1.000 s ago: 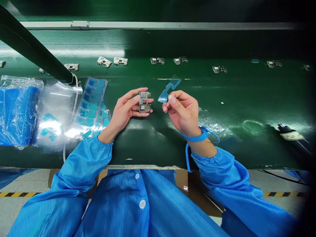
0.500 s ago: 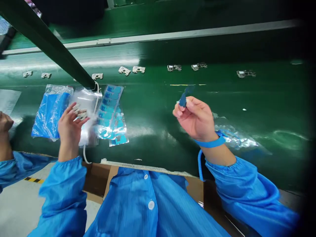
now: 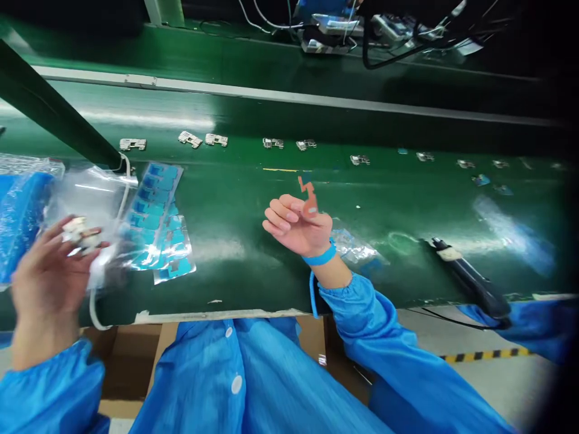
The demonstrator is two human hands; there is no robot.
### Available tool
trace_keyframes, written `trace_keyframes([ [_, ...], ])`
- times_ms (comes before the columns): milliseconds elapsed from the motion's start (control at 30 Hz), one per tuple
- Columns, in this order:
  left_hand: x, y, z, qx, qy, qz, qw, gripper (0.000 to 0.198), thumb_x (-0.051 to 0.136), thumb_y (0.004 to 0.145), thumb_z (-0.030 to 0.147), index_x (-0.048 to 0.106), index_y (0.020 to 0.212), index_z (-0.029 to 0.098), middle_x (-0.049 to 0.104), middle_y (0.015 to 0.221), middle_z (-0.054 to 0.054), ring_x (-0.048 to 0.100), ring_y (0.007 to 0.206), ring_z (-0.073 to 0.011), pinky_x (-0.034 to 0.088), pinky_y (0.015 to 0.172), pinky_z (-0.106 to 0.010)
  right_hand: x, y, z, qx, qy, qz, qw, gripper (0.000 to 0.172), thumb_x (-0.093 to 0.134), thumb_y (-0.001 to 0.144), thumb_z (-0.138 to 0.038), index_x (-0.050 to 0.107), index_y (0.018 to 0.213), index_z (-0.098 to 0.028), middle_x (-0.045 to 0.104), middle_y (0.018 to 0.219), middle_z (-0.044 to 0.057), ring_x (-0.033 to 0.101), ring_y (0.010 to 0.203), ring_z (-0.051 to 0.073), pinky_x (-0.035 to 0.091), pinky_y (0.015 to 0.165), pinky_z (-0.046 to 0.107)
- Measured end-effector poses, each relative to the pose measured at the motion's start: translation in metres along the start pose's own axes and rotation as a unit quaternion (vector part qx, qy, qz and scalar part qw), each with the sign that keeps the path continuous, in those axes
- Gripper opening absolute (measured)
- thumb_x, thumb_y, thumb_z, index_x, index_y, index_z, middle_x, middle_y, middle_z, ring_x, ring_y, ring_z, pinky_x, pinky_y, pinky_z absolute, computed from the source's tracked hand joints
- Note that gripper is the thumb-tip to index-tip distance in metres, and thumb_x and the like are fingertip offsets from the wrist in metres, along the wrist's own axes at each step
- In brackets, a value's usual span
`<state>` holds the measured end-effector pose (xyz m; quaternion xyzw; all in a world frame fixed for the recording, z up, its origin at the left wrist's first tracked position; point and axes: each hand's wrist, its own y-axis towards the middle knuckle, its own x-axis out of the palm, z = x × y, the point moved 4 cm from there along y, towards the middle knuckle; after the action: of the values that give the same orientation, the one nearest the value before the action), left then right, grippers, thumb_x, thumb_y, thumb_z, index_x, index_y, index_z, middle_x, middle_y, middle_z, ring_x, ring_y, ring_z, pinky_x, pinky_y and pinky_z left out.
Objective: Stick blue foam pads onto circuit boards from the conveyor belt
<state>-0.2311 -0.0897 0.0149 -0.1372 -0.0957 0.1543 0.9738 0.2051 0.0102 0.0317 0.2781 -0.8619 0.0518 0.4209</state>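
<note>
My left hand (image 3: 54, 280) is at the left, palm up, holding a small silvery metal bracket-like part (image 3: 80, 234) on its fingers. Over the middle of the green bench, my right hand (image 3: 301, 232) pinches a thin, zigzag-shaped, copper-coloured sticker-like piece (image 3: 310, 202) between thumb and forefinger. A bit of dark blue shows at its top. Between the hands lie clear sheets of blue die-cut stickers (image 3: 156, 208), overlapping one another. More metal parts (image 3: 216, 140) of the same kind lie in a row farther back.
A green post (image 3: 67, 111) slants across the left, near a blue plastic-wrapped pack (image 3: 20, 217) and a white cable (image 3: 123, 199). Crumpled clear film (image 3: 353, 246) lies beyond my right wrist. A black electric screwdriver (image 3: 470, 277) rests at the right near another person's blue sleeve (image 3: 543, 319).
The view has swung right, bringing the screwdriver into sight. The piece in my right hand showed dark blue before and now shows a copper-coloured face. My left hand still holds the metal part.
</note>
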Motion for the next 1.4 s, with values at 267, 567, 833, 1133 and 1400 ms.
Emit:
trace_keyframes([
  [267,0.229,0.009,-0.012,-0.041,-0.06,-0.228,0.971,0.054,0.077,0.097,0.048,0.069,0.141,0.018,0.087,0.114,-0.012,0.088,0.1,-0.029,0.075,0.087,-0.044,-0.008,-0.004,0.016,-0.02,-0.327,0.134,0.935,0.04,0.092,0.091,-0.057,0.072,0.088,-0.022,0.066,0.075,-0.001,0.061,0.068,0.013,0.054,0.07,0.029],
  [567,0.278,0.034,-0.038,-0.014,-0.05,-0.315,0.948,0.053,0.066,0.105,0.06,0.067,0.142,0.023,0.087,0.112,-0.007,0.088,0.093,-0.0236,0.075,0.082,-0.035,-0.018,-0.002,0.013,-0.021,-0.414,0.167,0.894,0.048,0.087,0.093,-0.065,0.07,0.093,-0.021,0.078,0.1,0.004,0.062,0.071,0.011,0.061,0.071,0.029],
  [833,0.276,0.029,-0.039,0.003,-0.028,-0.304,0.952,0.052,0.058,0.108,0.06,0.066,0.144,0.024,0.085,0.124,-0.008,0.086,0.113,-0.0286,0.074,0.087,-0.038,-0.017,-0.005,0.019,-0.039,-0.419,0.176,0.89,0.049,0.088,0.091,-0.067,0.067,0.089,-0.023,0.071,0.089,0.001,0.061,0.069,0.012,0.062,0.067,0.028],
  [1133,0.276,0.024,-0.033,-0.007,-0.042,-0.313,0.949,0.036,0.06,0.111,0.053,0.072,0.135,0.028,0.086,0.125,-0.004,0.085,0.117,-0.0329,0.076,0.089,-0.045,-0.015,-0.006,0.021,-0.066,-0.433,0.194,0.878,0.051,0.087,0.091,-0.07,0.067,0.089,-0.023,0.068,0.093,0.004,0.075,0.1,0.02,0.068,0.078,0.03],
  [1400,0.276,0.022,-0.032,-0.015,-0.053,-0.289,0.956,0.04,0.069,0.105,0.052,0.075,0.135,0.026,0.086,0.113,-0.007,0.081,0.123,-0.0407,0.076,0.091,-0.051,-0.015,-0.007,0.019,-0.052,-0.424,0.216,0.878,0.046,0.09,0.092,-0.061,0.066,0.089,-0.022,0.068,0.096,0.003,0.076,0.098,0.019,0.069,0.078,0.029],
])
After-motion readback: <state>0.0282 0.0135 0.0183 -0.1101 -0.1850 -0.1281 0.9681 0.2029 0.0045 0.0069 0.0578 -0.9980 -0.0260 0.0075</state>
